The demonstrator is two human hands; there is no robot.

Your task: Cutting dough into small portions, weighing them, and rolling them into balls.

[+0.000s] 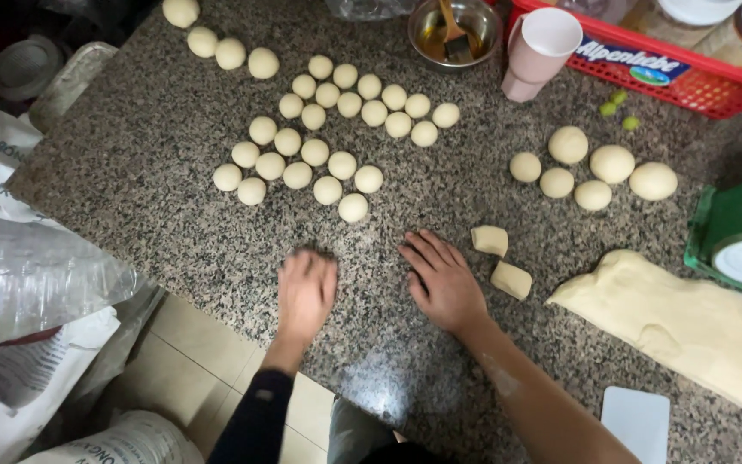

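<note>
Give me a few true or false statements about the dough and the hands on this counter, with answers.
1. Both hands press palm down on the granite counter. True: left hand, right hand.
2. Two cut dough pieces lie beside the right hand. True.
3. The pink cup lies tipped over. False: it stands upright.
4. The metal bowl is empty. False: a brush sits in it.
5. The large dough slab lies left of the hands. False: right.
</note>
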